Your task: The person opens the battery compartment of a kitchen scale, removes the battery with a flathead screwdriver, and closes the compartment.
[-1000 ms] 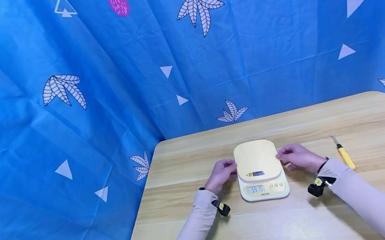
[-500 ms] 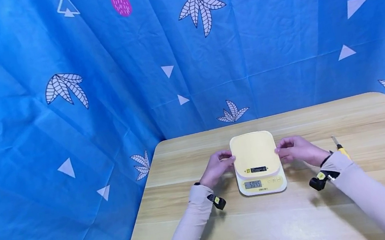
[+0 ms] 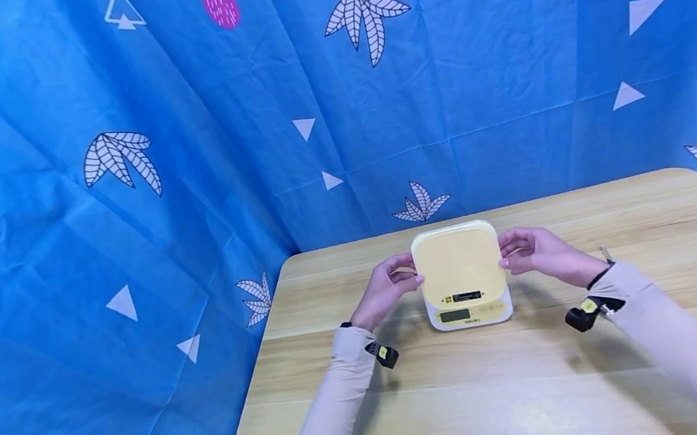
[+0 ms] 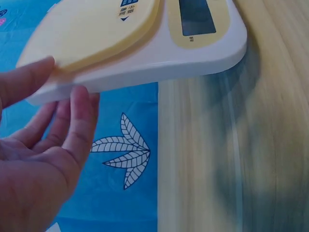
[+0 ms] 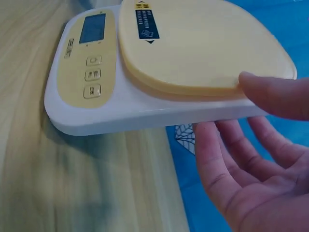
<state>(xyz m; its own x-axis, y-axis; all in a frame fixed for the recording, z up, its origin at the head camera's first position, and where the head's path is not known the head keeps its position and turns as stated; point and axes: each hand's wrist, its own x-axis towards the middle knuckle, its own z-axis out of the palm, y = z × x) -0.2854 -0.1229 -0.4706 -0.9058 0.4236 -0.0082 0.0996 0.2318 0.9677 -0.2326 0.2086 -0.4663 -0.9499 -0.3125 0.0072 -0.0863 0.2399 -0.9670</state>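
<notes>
A kitchen scale with a cream-yellow platform and white base is held up between both hands, its far end tilted upward. On its near end the display shows no digits that I can read. My left hand grips the left edge, and in the left wrist view the thumb lies on top while the fingers support the underside. My right hand pinches the right edge the same way; its fingers are beneath the base in the right wrist view.
A wooden table spreads under the arms. Beyond it hangs a blue patterned curtain. On the right, a yellow-handled tool's metal tip shows from behind the right sleeve.
Both hands have moved the scale away from me and raised its far end. The display's digits have gone. The right sleeve now covers most of the yellow-handled tool.
</notes>
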